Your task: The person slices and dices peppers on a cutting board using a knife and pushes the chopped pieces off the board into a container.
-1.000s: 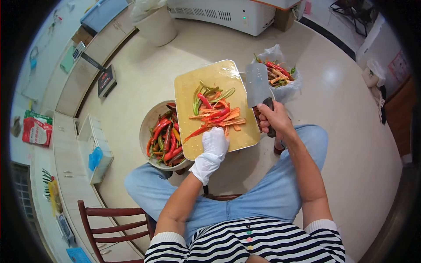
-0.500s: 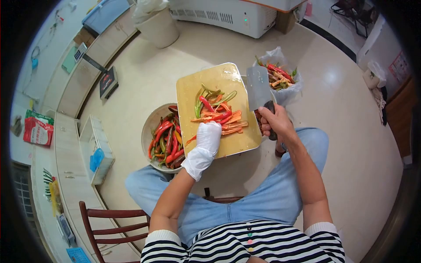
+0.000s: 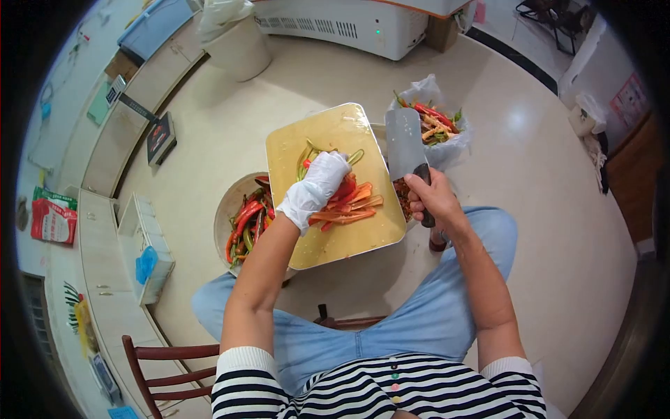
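My left hand (image 3: pixel 325 176), in a white glove, lies over the sliced peppers (image 3: pixel 356 202) on the yellow cutting board (image 3: pixel 370 234). Its fingers curl down among red and green strips, and their tips are hidden. In my right hand (image 3: pixel 434 197) is the dark handle of a cleaver (image 3: pixel 405 143), its broad blade raised beside the board's right edge. Whole red and dark peppers (image 3: pixel 246 222) fill a round tub partly under the board's left side. Chopped peppers show in a container (image 3: pixel 403 197) beneath the board's right edge.
A plastic-lined container (image 3: pixel 457 143) of split peppers stands beyond the cleaver. A wooden chair (image 3: pixel 174 353) is at lower left, a black scale (image 3: pixel 161 140) on the floor at left. A white bin (image 3: pixel 241 52) and a white appliance (image 3: pixel 342 26) stand at the back.
My left hand has moved up the board, from the lower edge of the pepper strips onto their middle and upper part. My right hand still holds the cleaver at the board's right.
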A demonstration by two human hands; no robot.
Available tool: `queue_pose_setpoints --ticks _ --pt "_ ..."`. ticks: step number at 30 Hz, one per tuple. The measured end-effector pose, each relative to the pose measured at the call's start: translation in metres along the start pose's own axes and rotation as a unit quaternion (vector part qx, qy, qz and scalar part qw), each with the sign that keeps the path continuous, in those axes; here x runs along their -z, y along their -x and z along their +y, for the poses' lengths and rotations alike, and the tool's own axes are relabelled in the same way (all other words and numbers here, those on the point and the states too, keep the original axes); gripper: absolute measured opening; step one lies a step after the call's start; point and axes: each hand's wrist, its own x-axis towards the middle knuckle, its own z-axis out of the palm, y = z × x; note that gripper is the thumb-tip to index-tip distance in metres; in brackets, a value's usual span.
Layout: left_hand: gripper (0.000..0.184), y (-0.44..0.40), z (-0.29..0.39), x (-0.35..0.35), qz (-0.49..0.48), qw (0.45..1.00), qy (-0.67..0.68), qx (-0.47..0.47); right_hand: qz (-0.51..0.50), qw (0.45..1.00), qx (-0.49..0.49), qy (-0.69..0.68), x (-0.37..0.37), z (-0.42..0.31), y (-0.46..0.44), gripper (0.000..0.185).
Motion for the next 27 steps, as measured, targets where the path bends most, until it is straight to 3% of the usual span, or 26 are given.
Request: queue_pose_setpoints --ticks 2,4,8,12,16,18,24,27 --pt "0.008 0.005 -0.008 0.004 0.026 0.998 -0.04 -0.042 -0.007 1.0 0.006 0.007 -0.002 0.0 -0.001 0.018" --pt "0.008 0.01 -0.013 0.01 0.046 0.991 -0.127 -0.008 -0.004 1.0 -0.007 0.0 -0.004 0.0 -0.002 0.017" --pt "0.008 0.036 -0.009 0.036 0.001 0.992 -0.125 0.033 -0.008 1.0 -0.005 0.025 -0.006 0.002 -0.002 0.017" --pt "0.017 0.069 0.003 0.043 -0.085 0.991 -0.04 0.096 -0.014 0.999 -0.006 0.041 -0.007 0.005 -0.002 0.018" --pt "0.02 0.081 0.014 0.022 0.001 0.994 0.002 0.113 -0.025 0.999 -0.006 0.038 -0.005 0.005 0.0 0.019" --pt "0.021 0.078 0.026 0.011 0.063 0.995 0.034 0.067 -0.018 0.999 -0.004 0.04 -0.006 0.005 0.0 0.019" --pt "0.019 0.065 0.042 -0.008 0.01 0.996 0.001 0.085 -0.014 0.999 -0.002 0.037 -0.003 0.006 0.0 0.02" --pt "0.019 0.063 0.039 0.006 0.012 0.989 0.086 0.116 -0.005 0.999 0.001 0.037 -0.002 0.006 0.002 0.02"
